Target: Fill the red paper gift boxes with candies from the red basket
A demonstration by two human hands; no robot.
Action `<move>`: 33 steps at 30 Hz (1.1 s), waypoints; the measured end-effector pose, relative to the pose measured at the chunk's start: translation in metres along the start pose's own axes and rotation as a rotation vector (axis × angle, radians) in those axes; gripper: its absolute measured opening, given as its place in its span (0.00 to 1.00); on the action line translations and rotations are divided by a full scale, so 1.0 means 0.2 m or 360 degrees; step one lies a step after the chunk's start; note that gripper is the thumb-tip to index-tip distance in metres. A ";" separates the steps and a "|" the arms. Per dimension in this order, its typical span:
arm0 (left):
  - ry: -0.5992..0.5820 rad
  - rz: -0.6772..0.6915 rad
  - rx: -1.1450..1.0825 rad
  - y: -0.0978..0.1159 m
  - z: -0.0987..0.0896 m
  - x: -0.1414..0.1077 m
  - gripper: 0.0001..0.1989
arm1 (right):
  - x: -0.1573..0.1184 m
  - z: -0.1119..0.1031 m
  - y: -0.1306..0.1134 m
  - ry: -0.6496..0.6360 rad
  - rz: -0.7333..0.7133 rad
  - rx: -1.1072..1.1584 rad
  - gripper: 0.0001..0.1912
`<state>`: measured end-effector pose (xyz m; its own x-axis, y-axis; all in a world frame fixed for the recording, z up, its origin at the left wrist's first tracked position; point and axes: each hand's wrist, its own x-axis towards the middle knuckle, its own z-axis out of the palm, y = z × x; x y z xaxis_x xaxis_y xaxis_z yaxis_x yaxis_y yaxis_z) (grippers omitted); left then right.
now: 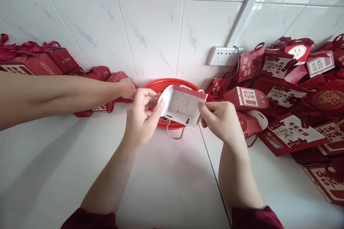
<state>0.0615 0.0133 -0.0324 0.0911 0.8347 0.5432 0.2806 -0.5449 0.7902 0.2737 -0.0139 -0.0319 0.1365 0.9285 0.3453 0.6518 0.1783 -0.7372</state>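
Both hands hold a small cardboard gift box (180,106) in mid-air, its white inside facing me and a red edge along the top. My left hand (143,114) pinches its left side, with the thumb on a curved white flap. On the right side, my right hand (216,118) grips the edge between thumb and fingers. A twisted gold cord handle (176,137) hangs beneath the box. Behind it sits a red plastic basket (153,85), whose contents are mostly hidden by the box and my hands.
Another person's arm (67,93) reaches in from the left, its hand (127,88) at a red box. Red gift boxes (55,60) line the wall at left. More decorated boxes (290,96) are heaped at right, near a wall socket (223,56). A seam crosses the white tabletop (161,186).
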 end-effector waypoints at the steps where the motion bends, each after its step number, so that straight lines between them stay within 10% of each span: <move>1: 0.0018 -0.0020 -0.0104 -0.01 -0.01 0.01 0.13 | 0.00 -0.02 0.01 -0.0027 -0.0013 0.0068 0.26; 8: -0.0130 -0.0275 -0.0375 -0.08 -0.02 0.06 0.08 | -0.01 -0.09 0.04 -0.0253 -0.0151 0.0411 0.25; 14: -0.0484 -0.0172 0.0182 -0.07 -0.01 0.05 0.07 | -0.02 -0.11 0.03 -0.0289 -0.0145 0.0437 0.23; 23: -0.0444 0.0037 0.1036 0.00 -0.01 0.00 0.25 | -0.05 -0.11 0.00 -0.0360 -0.0168 0.0450 0.23; 33: -0.0865 -0.0269 0.0608 -0.01 -0.01 0.01 0.18 | -0.05 -0.09 0.00 -0.0372 -0.0173 0.0455 0.24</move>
<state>0.0587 0.0155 -0.0325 0.4552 0.8819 0.1227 0.6416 -0.4205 0.6415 0.2864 -0.0282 -0.0248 -0.1175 0.9425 0.3129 0.4140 0.3329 -0.8472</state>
